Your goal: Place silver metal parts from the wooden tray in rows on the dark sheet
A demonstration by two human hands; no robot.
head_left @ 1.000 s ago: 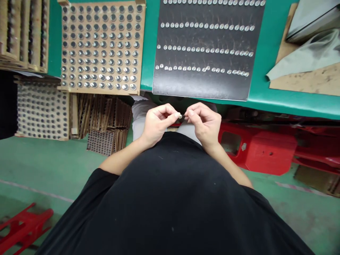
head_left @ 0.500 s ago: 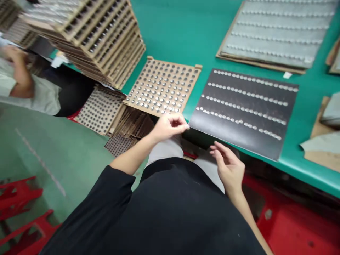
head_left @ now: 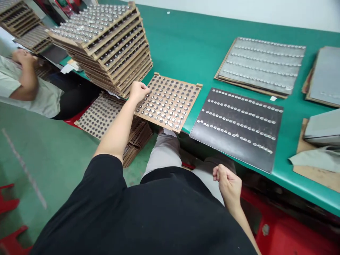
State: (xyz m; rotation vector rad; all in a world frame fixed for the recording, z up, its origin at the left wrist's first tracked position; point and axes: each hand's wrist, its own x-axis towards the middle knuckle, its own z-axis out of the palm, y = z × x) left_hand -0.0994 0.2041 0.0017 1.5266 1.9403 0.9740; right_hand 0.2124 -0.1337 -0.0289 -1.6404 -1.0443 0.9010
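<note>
My left hand (head_left: 139,92) is over the left edge of a brown board (head_left: 198,92) dotted with rows of round metal pieces. Its thumb and fingertips are pinched together; whatever lies between them is too small to make out. Close to my lap, my right hand (head_left: 227,181) is curled closed, its fingertips together, and its contents are hidden. A black sheet (head_left: 233,150) with four rows of small silver discs lies at the table's front edge, between the brown board and a grey sheet stack.
Tall stacked boards (head_left: 119,53) stand left of the brown board. Behind the black sheet lies a grey sheet (head_left: 265,60) with disc rows. Grey sheets (head_left: 325,124) lie at right. A seated person's arm (head_left: 28,76) shows at far left. Red stools stand below.
My left hand has moved from beside the black sheet's corner leftward and up to the brown board. My right hand's fingers have curled in. The view has tilted up.
</note>
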